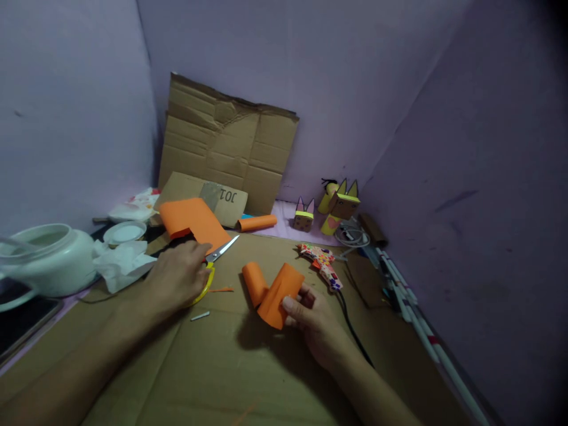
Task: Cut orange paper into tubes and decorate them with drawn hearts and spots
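Observation:
My left hand [181, 272] has its fingers curled over the handle of a pair of scissors [222, 248]. The blades point right and the yellow handle loop shows below the fingers. A folded orange sheet [193, 219] lies just beyond this hand. In my right hand [315, 316] is an orange paper tube [282, 293], pinched between thumb and fingers above the cardboard. A second orange roll [254, 283] lies behind it on the left; I cannot tell whether they touch. To the right, a patterned glue gun [323, 263] with a black cord rests on the cardboard.
Another orange roll [257, 223] lies at the back, near small cardboard figures [303, 218] with pointed ears. A white teapot [66, 260] and crumpled tissue [122, 266] stand left. Cardboard sheets [231, 142] lean on the wall. A thin white stick [200, 316] lies in front.

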A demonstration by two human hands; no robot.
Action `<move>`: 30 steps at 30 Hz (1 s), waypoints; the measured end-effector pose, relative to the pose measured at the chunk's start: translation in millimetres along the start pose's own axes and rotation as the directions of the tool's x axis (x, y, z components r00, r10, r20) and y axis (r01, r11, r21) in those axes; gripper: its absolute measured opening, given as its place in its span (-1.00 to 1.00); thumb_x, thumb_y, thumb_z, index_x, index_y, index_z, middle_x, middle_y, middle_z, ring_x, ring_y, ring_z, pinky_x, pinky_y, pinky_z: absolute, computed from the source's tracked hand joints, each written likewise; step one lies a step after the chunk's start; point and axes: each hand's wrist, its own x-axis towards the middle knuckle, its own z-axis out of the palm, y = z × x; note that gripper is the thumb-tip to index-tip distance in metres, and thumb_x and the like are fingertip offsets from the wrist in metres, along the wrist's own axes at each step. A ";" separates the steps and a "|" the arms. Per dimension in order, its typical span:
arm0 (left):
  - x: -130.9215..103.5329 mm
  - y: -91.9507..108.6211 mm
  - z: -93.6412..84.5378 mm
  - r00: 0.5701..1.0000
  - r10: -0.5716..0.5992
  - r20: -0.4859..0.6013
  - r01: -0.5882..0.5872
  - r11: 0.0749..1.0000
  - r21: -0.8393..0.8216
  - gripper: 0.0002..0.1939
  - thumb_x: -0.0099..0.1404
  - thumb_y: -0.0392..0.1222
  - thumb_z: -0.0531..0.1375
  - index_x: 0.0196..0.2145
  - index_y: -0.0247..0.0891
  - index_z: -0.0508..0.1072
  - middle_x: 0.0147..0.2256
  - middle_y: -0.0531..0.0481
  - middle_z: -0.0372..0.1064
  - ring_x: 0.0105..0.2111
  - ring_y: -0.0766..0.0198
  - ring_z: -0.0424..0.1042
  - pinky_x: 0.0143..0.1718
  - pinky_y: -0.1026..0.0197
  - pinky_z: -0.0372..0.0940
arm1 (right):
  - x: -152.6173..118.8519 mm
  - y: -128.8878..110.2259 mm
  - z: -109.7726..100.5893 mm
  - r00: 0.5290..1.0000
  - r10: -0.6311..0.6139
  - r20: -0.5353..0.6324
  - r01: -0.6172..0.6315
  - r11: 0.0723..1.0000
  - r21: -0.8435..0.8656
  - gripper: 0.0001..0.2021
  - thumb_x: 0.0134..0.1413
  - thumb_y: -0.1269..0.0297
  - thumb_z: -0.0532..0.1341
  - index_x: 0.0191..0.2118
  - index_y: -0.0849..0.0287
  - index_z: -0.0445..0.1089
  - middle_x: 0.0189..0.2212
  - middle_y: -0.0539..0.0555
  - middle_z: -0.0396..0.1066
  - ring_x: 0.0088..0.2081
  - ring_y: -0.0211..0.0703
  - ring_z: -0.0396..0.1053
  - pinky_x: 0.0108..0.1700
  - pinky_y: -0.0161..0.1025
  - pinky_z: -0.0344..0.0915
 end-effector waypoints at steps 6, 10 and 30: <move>-41.0 52.0 13.5 0.890 0.409 -0.201 -0.455 0.790 -0.410 -0.58 0.32 -0.31 0.10 0.12 -0.17 0.25 -0.11 -0.07 0.42 -0.18 0.22 0.41 -0.16 0.20 0.34 | -5.6 -1.6 7.2 0.980 0.066 0.188 -0.053 0.996 -0.072 -0.57 -0.25 0.19 0.47 -0.16 0.17 0.52 -0.32 0.05 0.55 -0.37 -0.20 0.45 -0.37 -0.37 0.35; -43.8 63.3 22.7 0.812 0.444 -0.379 -0.578 0.702 -0.417 -0.77 0.33 -0.40 0.03 -0.15 -0.27 0.44 -0.36 -0.07 0.46 -0.34 0.25 0.43 -0.30 0.24 0.34 | -8.0 -0.5 10.5 0.958 0.113 0.264 -0.089 0.991 -0.104 -0.63 -0.27 0.22 0.47 -0.23 0.18 0.53 -0.35 0.04 0.55 -0.34 -0.19 0.46 -0.25 -0.31 0.36; -28.2 57.3 7.8 0.921 0.143 0.362 0.220 0.577 -0.787 -0.39 -0.02 -0.23 0.30 0.03 -0.18 0.31 -0.10 -0.06 0.43 -0.16 0.14 0.43 -0.19 0.19 0.34 | -1.9 5.4 -0.1 0.982 0.099 0.160 -0.126 0.977 0.170 -0.54 -0.39 0.41 0.51 -0.23 0.11 0.46 -0.30 -0.03 0.53 -0.20 -0.15 0.46 -0.04 -0.21 0.36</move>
